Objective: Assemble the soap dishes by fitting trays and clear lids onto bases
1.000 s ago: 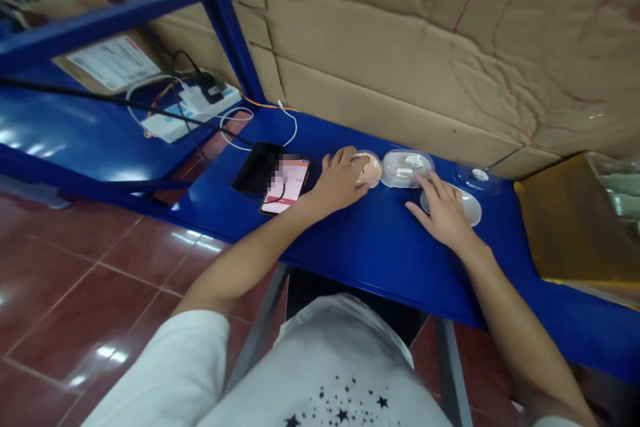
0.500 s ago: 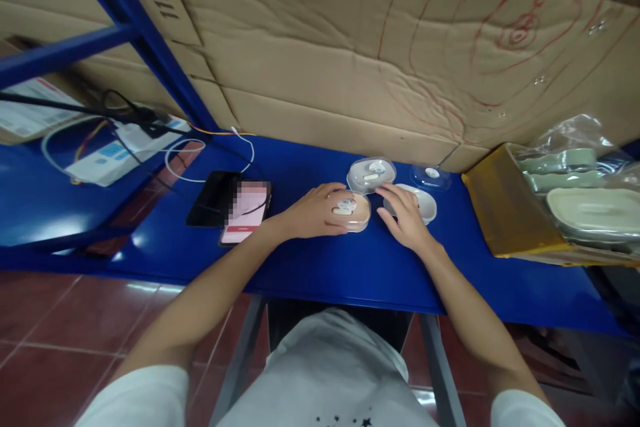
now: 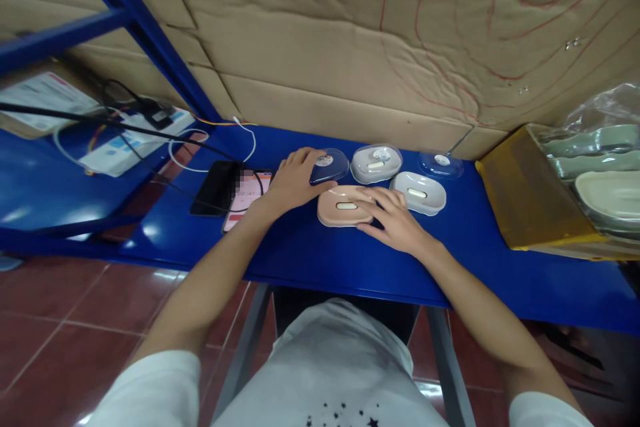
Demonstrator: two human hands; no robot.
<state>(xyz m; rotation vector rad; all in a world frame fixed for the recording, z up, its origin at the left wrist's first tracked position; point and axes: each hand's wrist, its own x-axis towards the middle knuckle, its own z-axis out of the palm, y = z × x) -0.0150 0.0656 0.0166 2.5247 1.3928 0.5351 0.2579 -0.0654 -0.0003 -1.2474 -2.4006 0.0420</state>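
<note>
In the head view my left hand [image 3: 296, 180] has its fingers around the left side of a clear plastic lid [image 3: 334, 165] with a round sticker. My right hand [image 3: 395, 220] grips the right end of a peach-pink oval dish [image 3: 333, 213], which looks like a soap dish. A pale oblong piece shows in the dish's middle, and its top is uncovered. Behind it stands a white dish [image 3: 367, 173] under a clear lid with a round sticker. Right of my right hand lies an uncovered white dish [image 3: 430, 199], with another clear lid [image 3: 447, 165] behind it.
On the left lie a black phone-like device [image 3: 213, 190] and a phone with a lit screen [image 3: 250, 193], cables crossing them. A power strip [image 3: 120, 147] sits farther left. At right, an open cardboard box [image 3: 505, 187] holds wrapped green and cream dishes. Cardboard [image 3: 310, 67] walls the back.
The clear lid has come off the pink dish and moved back-left with my left hand. My right hand has shifted left from the uncovered white dish onto the pink one.
</note>
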